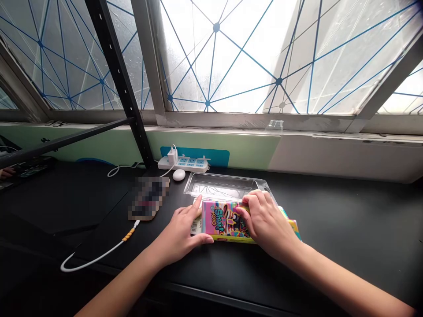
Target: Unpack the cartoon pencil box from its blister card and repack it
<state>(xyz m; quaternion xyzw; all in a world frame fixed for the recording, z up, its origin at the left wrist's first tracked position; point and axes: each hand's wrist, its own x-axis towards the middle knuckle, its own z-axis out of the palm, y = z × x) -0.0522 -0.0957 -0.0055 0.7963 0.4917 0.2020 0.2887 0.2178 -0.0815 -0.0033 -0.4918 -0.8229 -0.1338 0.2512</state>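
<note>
A flat pink box (224, 218) with bold cartoon lettering and a yellow lower edge lies in front of me on the black desk. My left hand (185, 229) braces its left end, thumb at the near edge and fingers along the far side. Over the right part of the box is my right hand (264, 220), with its fingers curled on the top and far edge. A white strip with a barcode (196, 225) shows at the left, and more colourful packaging (293, 224) sticks out under my right wrist. Just behind lies a clear plastic tray (228, 185).
To the left lies a phone (148, 198) with a white cable (95, 260) plugged in. A white power strip (188, 164) and a small white rounded case (179, 175) sit near the wall. A black metal frame post (120, 79) rises at the left. Part of another person's hand (6, 173) shows at the far left.
</note>
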